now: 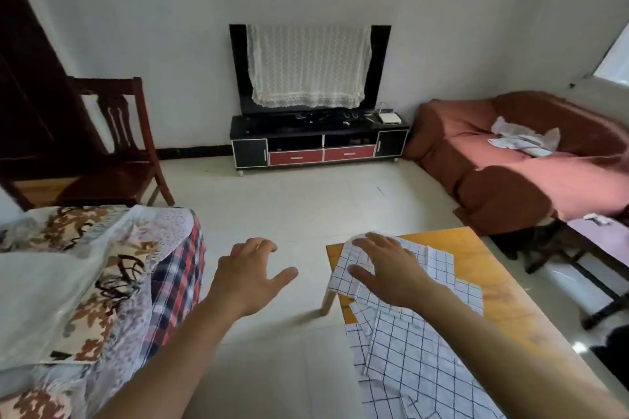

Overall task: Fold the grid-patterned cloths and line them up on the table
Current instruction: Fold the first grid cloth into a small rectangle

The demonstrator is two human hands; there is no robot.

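Grid-patterned cloths (401, 333) lie overlapped in a loose run along the orange table (476, 255), its long axis stretching away from me toward the far edge. I have my right hand (384, 269) spread flat on the farthest cloth (360, 265). My left hand (252, 275) hangs relaxed over the floor, well left of the table, gripping nothing. Right is nearer; I judge it leads.

A home living room — beyond the hands, against the white wall, a television (309, 68) draped in lace stands on a low black-and-red media cabinet (320, 144). Right of them sits a sofa (517, 160) under a reddish cover; to the left a wooden chair (115, 143) and patterned bedding (92, 279) — all over pale floor tiles (289, 201).
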